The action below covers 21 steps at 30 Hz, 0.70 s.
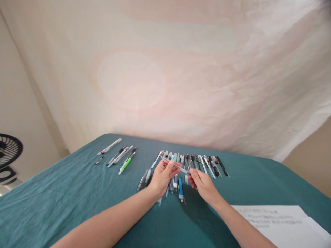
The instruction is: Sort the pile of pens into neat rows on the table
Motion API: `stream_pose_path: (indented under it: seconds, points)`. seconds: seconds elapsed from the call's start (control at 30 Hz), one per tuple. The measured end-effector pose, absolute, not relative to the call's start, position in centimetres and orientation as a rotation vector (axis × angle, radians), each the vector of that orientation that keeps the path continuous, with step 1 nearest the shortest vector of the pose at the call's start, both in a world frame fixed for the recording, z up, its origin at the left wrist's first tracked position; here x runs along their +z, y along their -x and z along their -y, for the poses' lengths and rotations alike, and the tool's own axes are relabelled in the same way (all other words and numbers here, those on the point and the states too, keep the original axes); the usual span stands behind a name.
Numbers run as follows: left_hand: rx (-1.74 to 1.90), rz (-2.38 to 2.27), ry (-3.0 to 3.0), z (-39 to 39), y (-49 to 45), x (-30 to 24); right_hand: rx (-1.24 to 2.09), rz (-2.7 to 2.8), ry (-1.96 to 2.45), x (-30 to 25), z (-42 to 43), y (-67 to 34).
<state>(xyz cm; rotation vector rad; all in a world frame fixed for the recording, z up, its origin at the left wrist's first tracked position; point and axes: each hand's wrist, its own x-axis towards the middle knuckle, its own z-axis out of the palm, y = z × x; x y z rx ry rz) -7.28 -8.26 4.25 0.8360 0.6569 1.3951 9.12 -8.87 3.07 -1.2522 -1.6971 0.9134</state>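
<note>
A slim clear pen (178, 166) is held slantwise above the table between both hands. My left hand (163, 176) pinches its barrel between thumb and fingers. At its lower right end, my right hand (201, 182) closes around the dark tip, which its fingers partly cover. Below and behind the hands lie several pens in rows, and my left hand hides some of them. A blue pen (180, 189) rests on the cloth just under the gap between the hands.
A bright green pen (126, 165) lies in a small group of pens at the left. Black and white pens (210, 165) form a row at the right. Written paper sheets (279, 220) lie front right on the green tablecloth (77, 193). A black fan (10, 151) stands far left.
</note>
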Motion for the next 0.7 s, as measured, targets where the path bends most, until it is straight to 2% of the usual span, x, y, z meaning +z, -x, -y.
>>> stream_pose_path:
  seconds: [0.23,0.47,0.7]
  points:
    - [1.41,-0.651,-0.817,8.08,7.42,4.08,0.858,1.711,1.19,3.46,9.12,-8.97]
    - [1.402,-0.668,-0.819,8.13,7.48,4.02,1.076,1.658,1.209,3.05,8.82,-8.93]
    - [1.419,-0.685,-0.837,8.0,7.51,3.9,1.001,1.69,1.163,3.5,9.04,-8.95]
